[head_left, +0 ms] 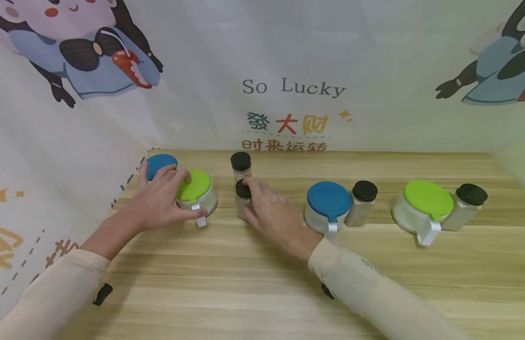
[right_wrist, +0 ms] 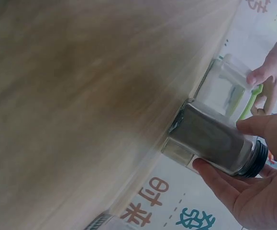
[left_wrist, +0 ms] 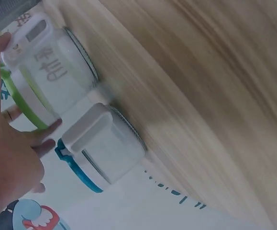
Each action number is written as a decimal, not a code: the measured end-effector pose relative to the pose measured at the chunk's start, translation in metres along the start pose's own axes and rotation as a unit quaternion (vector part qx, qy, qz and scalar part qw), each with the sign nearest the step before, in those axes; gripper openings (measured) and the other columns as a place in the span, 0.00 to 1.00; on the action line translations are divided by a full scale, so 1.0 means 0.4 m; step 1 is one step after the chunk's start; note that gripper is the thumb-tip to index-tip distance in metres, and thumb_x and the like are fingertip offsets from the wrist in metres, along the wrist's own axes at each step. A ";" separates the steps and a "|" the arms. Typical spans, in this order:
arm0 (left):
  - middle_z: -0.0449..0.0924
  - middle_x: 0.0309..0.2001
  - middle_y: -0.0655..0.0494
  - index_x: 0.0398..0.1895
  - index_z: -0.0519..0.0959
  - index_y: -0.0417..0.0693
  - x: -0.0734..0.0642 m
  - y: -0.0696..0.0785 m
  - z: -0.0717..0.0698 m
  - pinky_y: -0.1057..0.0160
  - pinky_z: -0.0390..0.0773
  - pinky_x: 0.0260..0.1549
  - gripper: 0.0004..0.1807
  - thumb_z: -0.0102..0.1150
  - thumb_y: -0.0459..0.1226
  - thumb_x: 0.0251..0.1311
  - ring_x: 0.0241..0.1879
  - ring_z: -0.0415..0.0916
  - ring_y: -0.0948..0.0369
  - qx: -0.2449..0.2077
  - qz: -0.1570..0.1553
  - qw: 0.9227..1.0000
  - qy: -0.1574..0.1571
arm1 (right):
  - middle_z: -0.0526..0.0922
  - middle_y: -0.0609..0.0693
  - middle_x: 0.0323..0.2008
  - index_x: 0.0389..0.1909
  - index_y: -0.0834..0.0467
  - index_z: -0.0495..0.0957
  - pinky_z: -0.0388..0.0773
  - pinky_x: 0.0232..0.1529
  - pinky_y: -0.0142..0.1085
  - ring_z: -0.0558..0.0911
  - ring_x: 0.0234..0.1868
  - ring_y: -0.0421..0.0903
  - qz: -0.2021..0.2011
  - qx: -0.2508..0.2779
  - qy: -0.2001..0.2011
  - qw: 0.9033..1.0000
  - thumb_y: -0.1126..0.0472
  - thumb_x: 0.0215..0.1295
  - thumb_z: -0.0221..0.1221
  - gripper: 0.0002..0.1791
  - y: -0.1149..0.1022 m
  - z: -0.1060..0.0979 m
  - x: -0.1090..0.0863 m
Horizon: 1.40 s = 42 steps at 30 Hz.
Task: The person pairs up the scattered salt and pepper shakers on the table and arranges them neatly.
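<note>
My left hand [head_left: 158,203] holds a clear jar with a green lid [head_left: 196,185] and a white handle, thumb by the handle and fingers round the lid. Close beyond that hand stands a similar jar with a blue lid [head_left: 161,165], partly covered by the fingers in the head view. My right hand [head_left: 281,221] grips a spice bottle [right_wrist: 210,136] with a black cap and grey contents between thumb and fingers. It stands upright just right of the green-lidded jar. Directly behind it is another black-capped spice bottle [head_left: 241,165].
Right of my right hand stand another blue-lidded jar [head_left: 329,200] and a black-capped bottle [head_left: 362,208]. Farther right are a green-lidded jar [head_left: 428,200] and another black-capped bottle [head_left: 466,208]. A printed cloth [head_left: 202,94] borders the wooden table [head_left: 228,293] behind and on the left.
</note>
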<state>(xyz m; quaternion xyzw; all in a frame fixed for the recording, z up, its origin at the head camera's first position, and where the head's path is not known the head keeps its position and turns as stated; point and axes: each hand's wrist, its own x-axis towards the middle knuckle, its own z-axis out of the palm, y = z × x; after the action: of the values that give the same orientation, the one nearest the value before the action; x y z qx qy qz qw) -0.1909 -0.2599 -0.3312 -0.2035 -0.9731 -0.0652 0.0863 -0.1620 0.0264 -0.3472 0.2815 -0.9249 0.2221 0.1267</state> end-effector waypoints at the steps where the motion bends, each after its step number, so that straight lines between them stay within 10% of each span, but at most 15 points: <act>1: 0.75 0.57 0.43 0.52 0.69 0.47 0.000 0.002 0.001 0.28 0.28 0.66 0.45 0.65 0.73 0.47 0.67 0.60 0.42 -0.001 0.005 1.000 0.000 | 0.78 0.59 0.59 0.70 0.57 0.62 0.84 0.37 0.46 0.85 0.47 0.55 0.001 0.000 -0.002 1.000 0.55 0.72 0.63 0.32 0.002 -0.001 0.000; 10: 0.65 0.61 0.45 0.64 0.62 0.45 -0.040 0.027 0.028 0.42 0.74 0.52 0.57 0.77 0.68 0.37 0.57 0.66 0.47 -0.113 0.061 0.991 -0.029 | 0.73 0.57 0.67 0.73 0.60 0.60 0.74 0.61 0.42 0.77 0.63 0.50 0.017 0.111 -0.022 0.993 0.58 0.68 0.67 0.38 0.014 -0.014 0.003; 15: 0.52 0.72 0.41 0.72 0.55 0.50 -0.040 0.015 0.040 0.34 0.66 0.60 0.66 0.87 0.57 0.31 0.67 0.59 0.42 -0.227 0.060 0.970 -0.060 | 0.70 0.55 0.70 0.74 0.58 0.60 0.69 0.65 0.43 0.73 0.67 0.49 0.035 0.138 -0.036 0.989 0.60 0.67 0.68 0.39 0.016 -0.019 0.010; 21: 0.62 0.69 0.47 0.78 0.55 0.56 -0.030 -0.003 0.059 0.33 0.59 0.63 0.70 0.89 0.52 0.29 0.65 0.64 0.47 -0.296 0.046 0.951 -0.079 | 0.72 0.58 0.69 0.74 0.59 0.56 0.72 0.63 0.45 0.74 0.66 0.51 0.039 0.148 -0.039 0.987 0.59 0.68 0.68 0.40 0.020 -0.012 0.014; 42: 0.64 0.66 0.58 0.76 0.61 0.70 -0.078 0.104 0.053 0.36 0.68 0.58 0.63 0.88 0.56 0.31 0.61 0.65 0.55 -0.297 0.045 0.953 -0.034 | 0.64 0.58 0.73 0.77 0.63 0.57 0.70 0.64 0.40 0.68 0.71 0.48 0.016 0.336 -0.047 0.940 0.71 0.68 0.63 0.39 0.028 -0.040 -0.007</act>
<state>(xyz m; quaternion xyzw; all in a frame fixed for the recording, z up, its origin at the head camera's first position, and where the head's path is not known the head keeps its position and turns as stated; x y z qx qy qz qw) -0.1490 -0.2308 -0.3543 -0.2654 -0.9019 -0.3407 -0.0089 -0.1644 0.0436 -0.3382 0.3033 -0.8054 0.5086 -0.0229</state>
